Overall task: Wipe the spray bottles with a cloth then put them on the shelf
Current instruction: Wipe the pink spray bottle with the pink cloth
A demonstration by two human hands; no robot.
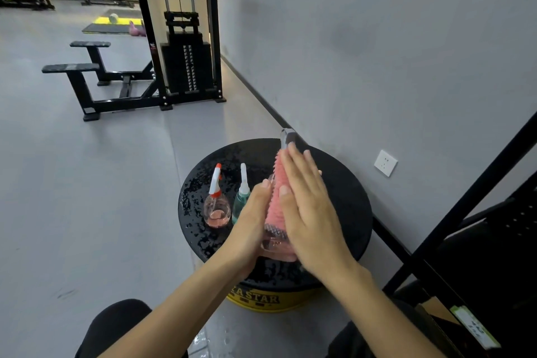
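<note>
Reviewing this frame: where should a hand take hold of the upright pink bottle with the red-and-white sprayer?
Probably around the narrow neck just under the sprayer of the pink bottle, coming from its left: it stands upright, its body is bulbous, and the green bottle crowds its right.

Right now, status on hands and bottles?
Right hand flat on pink cloth; left hand opposite, fingers hidden. Spray bottle wrapped between, nozzle up. Pink bottle, teal bottle wait on wet stool.

Pink nubbed cloth (277,203), clear bottle (271,243), pink bottle (216,212) — red-white sprayer (216,180); teal bottle (240,202)
</note>
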